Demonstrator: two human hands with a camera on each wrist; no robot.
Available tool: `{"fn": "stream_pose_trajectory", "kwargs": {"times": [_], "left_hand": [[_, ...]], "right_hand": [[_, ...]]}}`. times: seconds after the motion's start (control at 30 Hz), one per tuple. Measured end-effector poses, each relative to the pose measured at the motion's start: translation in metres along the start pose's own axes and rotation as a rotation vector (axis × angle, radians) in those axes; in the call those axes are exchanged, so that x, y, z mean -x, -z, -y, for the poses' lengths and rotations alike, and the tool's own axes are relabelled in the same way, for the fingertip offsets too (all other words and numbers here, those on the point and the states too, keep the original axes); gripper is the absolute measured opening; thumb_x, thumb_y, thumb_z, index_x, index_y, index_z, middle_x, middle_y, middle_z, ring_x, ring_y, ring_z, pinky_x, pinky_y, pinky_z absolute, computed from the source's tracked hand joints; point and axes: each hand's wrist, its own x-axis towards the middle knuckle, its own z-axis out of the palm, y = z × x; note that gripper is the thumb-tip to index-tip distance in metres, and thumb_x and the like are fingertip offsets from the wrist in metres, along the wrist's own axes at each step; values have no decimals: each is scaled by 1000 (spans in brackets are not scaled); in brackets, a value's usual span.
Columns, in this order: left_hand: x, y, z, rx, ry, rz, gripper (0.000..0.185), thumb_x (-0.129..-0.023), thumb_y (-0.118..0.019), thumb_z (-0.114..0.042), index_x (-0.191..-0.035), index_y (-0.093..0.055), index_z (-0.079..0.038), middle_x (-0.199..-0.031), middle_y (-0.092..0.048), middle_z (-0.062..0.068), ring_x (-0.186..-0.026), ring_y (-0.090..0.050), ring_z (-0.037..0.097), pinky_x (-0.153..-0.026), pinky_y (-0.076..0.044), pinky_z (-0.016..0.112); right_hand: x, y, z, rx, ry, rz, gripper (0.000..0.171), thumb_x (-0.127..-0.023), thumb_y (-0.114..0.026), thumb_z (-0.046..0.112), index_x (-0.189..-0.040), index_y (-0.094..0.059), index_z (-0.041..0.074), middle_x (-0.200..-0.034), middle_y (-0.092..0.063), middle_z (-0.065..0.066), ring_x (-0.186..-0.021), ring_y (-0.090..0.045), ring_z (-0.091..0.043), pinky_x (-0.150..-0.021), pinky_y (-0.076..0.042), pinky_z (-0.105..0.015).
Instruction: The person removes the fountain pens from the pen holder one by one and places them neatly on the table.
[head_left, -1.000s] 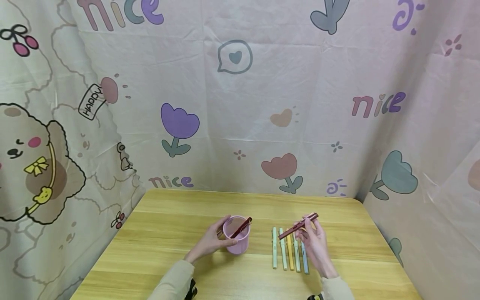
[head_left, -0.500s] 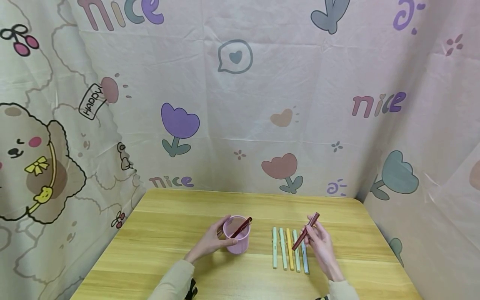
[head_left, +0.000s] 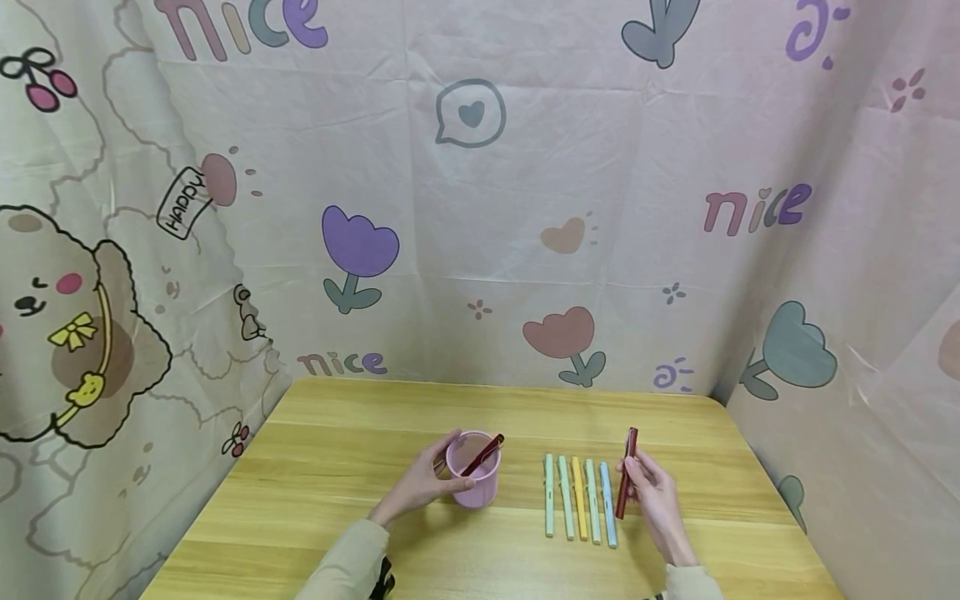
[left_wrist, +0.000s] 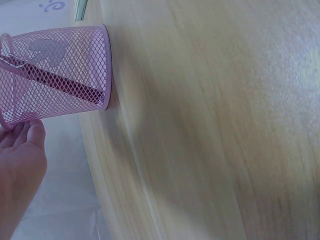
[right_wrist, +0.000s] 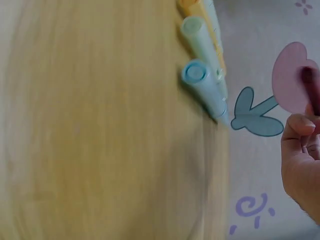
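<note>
Here the right hand (head_left: 651,492) pinches a dark red pen (head_left: 626,472) in its fingers, just right of the pen row (head_left: 579,507). The left hand (head_left: 422,485) cups the pink cup (head_left: 474,482), fingers curled round it. A loose pinch could drop the pen onto the row and scatter it.

A pink mesh cup (head_left: 474,481) holds a dark red pen (head_left: 482,456); another dark red pen (head_left: 626,473) stands by a pastel row of pens (head_left: 579,500): two mint, yellow, pale green, light blue. The bench (head_left: 337,467) is yellow wood grain. The backdrop (head_left: 480,208) is pinkish cloth with tulips, hearts and "nice" lettering.
</note>
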Motion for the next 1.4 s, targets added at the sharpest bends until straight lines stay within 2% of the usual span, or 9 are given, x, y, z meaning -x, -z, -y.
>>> {"fn": "stream_pose_trajectory", "kwargs": {"times": [0.17, 0.27, 0.67, 0.97, 1.4], "left_hand": [[0, 0, 0, -2, -8, -3, 94, -84, -82, -19, -154, -26, 10, -156, -35, 33, -143, -41, 48, -120, -35, 56], [0, 0, 0, -1, -5, -6, 94, -84, -82, -19, -154, -27, 10, -156, -36, 33, -143, -42, 47, -120, -35, 56], [0, -1, 0, 6, 6, -8, 94, -84, -83, -19, -154, -27, 9, -156, -36, 32, -143, -41, 47, -121, -35, 55], [-1, -1, 1, -2, -5, -10, 95, -83, -83, -19, -154, -26, 10, -155, -38, 33, -143, -41, 48, -121, -34, 56], [-1, -2, 1, 6, -3, -11, 96, -83, -83, -20, -153, -26, 11, -155, -38, 33, -143, -41, 48, -121, -34, 55]], "right_hand": [[-2, 2, 0, 103, -54, -29, 36, -104, -55, 19, -132, -48, -2, -87, -72, 12, -65, -53, -2, -59, -53, -17], [-2, 5, -1, 152, -83, -24, 41, -104, -55, 16, -133, -43, -11, -87, -71, 8, -64, -52, -3, -58, -53, -18], [-4, 15, -9, 257, -172, 8, 32, -102, -56, 11, -125, -50, -11, -87, -71, -5, -61, -52, -6, -52, -48, -18], [-6, 18, -14, 329, -227, 88, 29, -102, -55, 10, -120, -51, -12, -76, -57, -1, -57, -48, -6, -46, -42, -17], [-7, 19, -19, 342, -228, 113, 19, -100, -55, 4, -111, -53, -12, -82, -56, -3, -60, -48, -8, -47, -45, -17]]}}
